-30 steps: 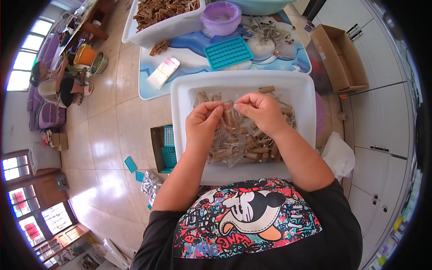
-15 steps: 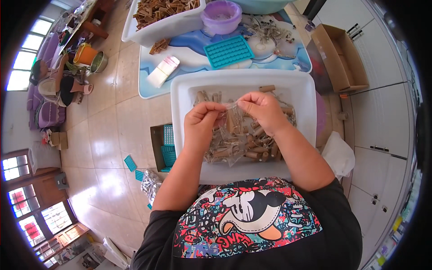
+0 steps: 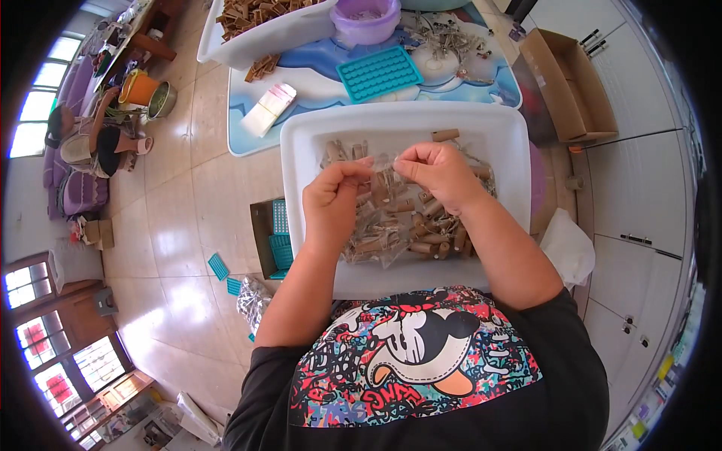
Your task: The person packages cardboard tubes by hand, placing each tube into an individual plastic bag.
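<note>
In the head view, a small clear plastic bag (image 3: 384,167) is being pinched by the fingers of the left hand (image 3: 329,201) and the right hand (image 3: 444,177) above the white rectangular plastic tub (image 3: 406,113), inside which brown cylindrical pieces (image 3: 432,239) are being held.

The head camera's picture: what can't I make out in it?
All in the head view:
The floor of the white tub: mostly covered by brown cylinders and clear wrapping.
Whether the clear bag between the left hand and right hand is sealed: film too see-through.
The far end of the white bin: cut off by the upper edge.
Single parts in the metal heap: too small.
</note>
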Motion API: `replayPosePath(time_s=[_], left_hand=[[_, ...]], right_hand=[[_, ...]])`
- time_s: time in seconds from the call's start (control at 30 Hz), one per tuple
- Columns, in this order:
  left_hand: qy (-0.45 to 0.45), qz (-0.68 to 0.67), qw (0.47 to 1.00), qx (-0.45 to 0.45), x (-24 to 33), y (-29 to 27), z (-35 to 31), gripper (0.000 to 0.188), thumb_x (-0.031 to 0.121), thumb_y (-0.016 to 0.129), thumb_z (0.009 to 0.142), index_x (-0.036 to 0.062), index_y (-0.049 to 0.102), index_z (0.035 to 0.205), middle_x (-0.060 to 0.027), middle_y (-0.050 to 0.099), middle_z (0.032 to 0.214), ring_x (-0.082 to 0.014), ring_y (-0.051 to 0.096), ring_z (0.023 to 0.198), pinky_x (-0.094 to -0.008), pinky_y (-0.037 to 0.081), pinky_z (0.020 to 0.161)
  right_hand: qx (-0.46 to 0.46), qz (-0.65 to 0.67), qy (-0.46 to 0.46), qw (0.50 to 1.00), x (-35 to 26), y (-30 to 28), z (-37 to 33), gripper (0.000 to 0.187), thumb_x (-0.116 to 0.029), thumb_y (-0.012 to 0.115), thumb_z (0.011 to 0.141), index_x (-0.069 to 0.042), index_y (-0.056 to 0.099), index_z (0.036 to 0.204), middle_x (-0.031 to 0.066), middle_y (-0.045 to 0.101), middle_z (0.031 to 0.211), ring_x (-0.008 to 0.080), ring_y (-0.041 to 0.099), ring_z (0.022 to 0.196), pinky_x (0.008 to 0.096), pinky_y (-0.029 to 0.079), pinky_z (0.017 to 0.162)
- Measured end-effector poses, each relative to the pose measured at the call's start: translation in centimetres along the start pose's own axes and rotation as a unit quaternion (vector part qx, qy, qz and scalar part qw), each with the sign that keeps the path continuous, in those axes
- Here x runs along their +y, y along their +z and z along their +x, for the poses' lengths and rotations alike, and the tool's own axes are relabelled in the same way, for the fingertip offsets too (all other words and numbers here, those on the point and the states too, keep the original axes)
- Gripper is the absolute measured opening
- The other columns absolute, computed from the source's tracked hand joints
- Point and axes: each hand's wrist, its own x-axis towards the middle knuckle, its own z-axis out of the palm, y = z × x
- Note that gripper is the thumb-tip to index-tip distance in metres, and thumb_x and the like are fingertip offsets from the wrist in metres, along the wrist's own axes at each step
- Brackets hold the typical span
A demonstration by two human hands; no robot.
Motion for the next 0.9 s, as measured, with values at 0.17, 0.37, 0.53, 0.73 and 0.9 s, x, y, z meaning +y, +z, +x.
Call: replayPosePath(time_s=[0.17,0.37,0.53,0.73,0.9], left_hand=[[-0.094,-0.132,0.987,0.005,0.0,-0.1,0.3,0.009,0.001,0.046,0.085,-0.0002,0.055,0.084,-0.0094,0.061,0.088,-0.012,0.059,0.072,-0.0246,0.051,0.069],[-0.087,-0.07,0.994,-0.007,0.4,-0.2,0.4,0.007,0.005,0.051,0.084,0.0007,0.053,0.089,-0.0067,0.06,0.085,-0.012,0.059,0.072,-0.0247,0.05,0.067],[-0.091,-0.087,0.992,-0.007,0.5,0.3,0.2,0.012,0.003,0.052,0.084,-0.0005,0.051,0.095,-0.0074,0.061,0.081,-0.0091,0.057,0.072,-0.0215,0.048,0.065],[-0.066,0.15,0.986,0.039,1.5,-1.3,0.5,0.01,0.005,0.057,0.081,0.001,0.058,0.09,-0.0112,0.063,0.094,-0.016,0.059,0.078,-0.0264,0.048,0.07],[0.246,0.391,0.856,-0.232,1.6,1.9,-1.0,0.029,0.005,0.066,0.066,0.0083,0.062,0.094,-0.0116,0.055,0.108,-0.0289,0.051,0.099,-0.0346,0.046,0.076]], right_hand=[[-0.018,-0.018,-0.046,0.999,0.7,-0.2,0.2,0.012,-0.013,0.062,0.082,-0.001,0.06,0.083,-0.0046,0.055,0.07,0.0013,0.045,0.062,0.0175,0.036,0.054],[0.003,-0.028,-0.038,0.999,-0.3,0.2,0.0,0.015,-0.016,0.062,0.082,-0.002,0.06,0.082,-0.0047,0.054,0.068,0.0014,0.044,0.061,0.0176,0.035,0.053],[-0.004,-0.079,-0.017,0.997,0.0,0.3,0.2,0.022,-0.023,0.063,0.081,-0.001,0.061,0.082,-0.0031,0.054,0.067,0.0032,0.044,0.061,0.0195,0.037,0.055],[0.08,-0.018,-0.066,0.994,-0.6,-0.9,0.6,0.021,-0.023,0.062,0.082,-0.001,0.062,0.084,-0.0047,0.054,0.066,0.0036,0.043,0.059,0.02,0.037,0.054],[0.091,0.037,-0.102,0.99,-0.8,-1.3,1.0,0.017,-0.02,0.058,0.085,-0.004,0.061,0.087,-0.0057,0.054,0.07,0.0003,0.032,0.051,0.016,0.025,0.045]])
